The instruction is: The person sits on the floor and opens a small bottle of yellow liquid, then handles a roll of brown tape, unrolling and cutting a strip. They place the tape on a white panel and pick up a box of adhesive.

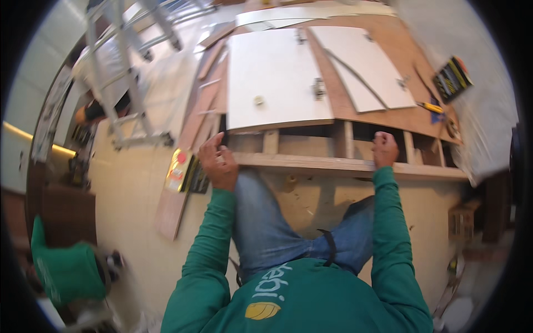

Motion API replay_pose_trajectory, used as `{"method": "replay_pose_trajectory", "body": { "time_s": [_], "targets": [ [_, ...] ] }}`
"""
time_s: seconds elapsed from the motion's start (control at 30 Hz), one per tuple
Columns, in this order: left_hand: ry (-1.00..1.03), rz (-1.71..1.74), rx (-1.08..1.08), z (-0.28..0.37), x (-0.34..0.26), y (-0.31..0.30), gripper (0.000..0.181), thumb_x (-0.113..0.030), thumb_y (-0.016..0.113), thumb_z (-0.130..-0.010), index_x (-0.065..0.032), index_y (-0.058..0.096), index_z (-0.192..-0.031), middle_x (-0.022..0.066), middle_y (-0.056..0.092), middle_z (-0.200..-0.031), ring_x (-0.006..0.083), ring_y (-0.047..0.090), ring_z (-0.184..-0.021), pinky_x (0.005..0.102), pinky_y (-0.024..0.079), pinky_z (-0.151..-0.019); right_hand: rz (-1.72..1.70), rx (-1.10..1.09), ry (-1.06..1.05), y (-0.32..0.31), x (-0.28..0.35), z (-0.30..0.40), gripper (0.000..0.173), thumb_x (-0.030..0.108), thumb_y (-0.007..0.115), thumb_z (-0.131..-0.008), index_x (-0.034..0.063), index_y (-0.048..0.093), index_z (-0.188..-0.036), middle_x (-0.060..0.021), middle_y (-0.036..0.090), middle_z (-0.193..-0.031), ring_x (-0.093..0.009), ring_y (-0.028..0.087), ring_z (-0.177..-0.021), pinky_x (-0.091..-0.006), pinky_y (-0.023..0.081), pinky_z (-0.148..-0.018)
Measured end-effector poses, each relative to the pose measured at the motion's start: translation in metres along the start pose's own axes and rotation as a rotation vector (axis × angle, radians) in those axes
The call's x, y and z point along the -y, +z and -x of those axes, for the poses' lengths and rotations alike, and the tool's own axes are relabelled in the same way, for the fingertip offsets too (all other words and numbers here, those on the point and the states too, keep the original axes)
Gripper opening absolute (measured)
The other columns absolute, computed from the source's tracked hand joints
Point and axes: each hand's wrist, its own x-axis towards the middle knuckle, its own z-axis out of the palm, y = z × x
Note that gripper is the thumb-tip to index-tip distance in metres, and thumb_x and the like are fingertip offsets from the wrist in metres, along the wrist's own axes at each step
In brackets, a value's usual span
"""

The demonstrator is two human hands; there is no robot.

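A wooden frame (308, 163) with several open compartments lies across in front of my knees, partly topped by a plywood sheet (395, 54). My left hand (219, 162) is at the frame's left end, fingers bent and apart, nothing visible in it. Over the frame's right part is my right hand (385, 150), its fingers curled; whether they hold anything is hidden. Between and beyond the hands lies a white cabinet door (270, 75) with metal hinges (318, 89) along its right edge. A second white door (358, 62) lies to its right, with a thin dark strip (356, 77) across it.
A yellow utility knife (431, 108) and a black-and-yellow box (452, 80) lie at the right. Wooden planks (200, 108) and another box (198, 177) are on the left, near an aluminium ladder (125, 75). A person in a green shirt (70, 270) is at lower left, another person (104, 66) behind the ladder.
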Motion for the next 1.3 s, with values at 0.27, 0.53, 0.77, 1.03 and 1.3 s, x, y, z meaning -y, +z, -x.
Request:
{"method": "replay_pose_trajectory", "body": {
  "time_s": [0.27, 0.53, 0.77, 1.03, 1.3],
  "targets": [
    [-0.339, -0.898, 0.068, 0.033, 0.127, -0.163, 0.102, -0.048, 0.094, -0.076, 0.0012, 0.047, -0.152, 0.0313, 0.041, -0.157, 0.0472, 0.036, -0.147, 0.0548, 0.033, -0.122, 0.085, 0.189, -0.039, -0.002, 0.049, 0.012, 0.027, 0.029, 0.068, -0.103, 0.0049, 0.078, -0.111, -0.0081, 0.076, -0.082, -0.017, 0.072, -0.073, -0.0347, 0.058, -0.073],
    [0.292, -0.184, 0.125, 0.002, 0.063, -0.07, 0.036, -0.015, 0.073, -0.1, 0.0018, 0.068, -0.131, 0.0201, 0.068, -0.125, 0.0381, 0.062, -0.119, 0.0482, 0.049, -0.103, 0.122, 0.063, -0.093, -0.026, 0.029, 0.007, 0.023, 0.028, 0.067, -0.1, 0.0061, 0.076, -0.098, -0.0199, 0.076, -0.098, -0.04, 0.074, -0.092, -0.0476, 0.058, -0.085],
    [0.4, 0.555, 0.617, 0.049, -0.175, 0.104, 0.028, -0.011, 0.073, -0.091, -0.0032, 0.07, -0.117, 0.0188, 0.061, -0.134, 0.0367, 0.056, -0.126, 0.0497, 0.047, -0.103, -0.195, 0.213, 0.351, -0.026, 0.056, 0.014, 0.036, 0.035, 0.066, -0.103, 0.0005, 0.067, -0.091, -0.0185, 0.073, -0.084, -0.031, 0.071, -0.076, -0.0451, 0.057, -0.072],
    [0.593, -0.229, 1.198, 0.114, -0.238, 0.255, 0.08, -0.061, 0.076, -0.092, -0.0136, 0.055, -0.154, 0.0243, 0.041, -0.164, 0.0437, 0.044, -0.143, 0.0592, 0.039, -0.114, -0.251, -0.558, 0.135, -0.138, -0.01, -0.087, 0.032, 0.02, 0.08, -0.093, 0.0011, 0.062, -0.112, -0.0044, 0.066, -0.094, -0.013, 0.063, -0.08, -0.0299, 0.054, -0.075],
    [0.535, -0.29, 1.262, 0.117, -0.241, 0.26, 0.074, -0.063, 0.074, -0.092, -0.0179, 0.06, -0.149, 0.0234, 0.041, -0.164, 0.047, 0.043, -0.145, 0.0586, 0.037, -0.118, 0.134, -0.562, 0.229, -0.241, -0.134, -0.379, 0.122, 0.052, 0.092, -0.074, -0.0144, 0.032, -0.158, -0.0362, 0.047, -0.152, -0.046, 0.047, -0.145, -0.0458, 0.041, -0.122]
  ]
}}
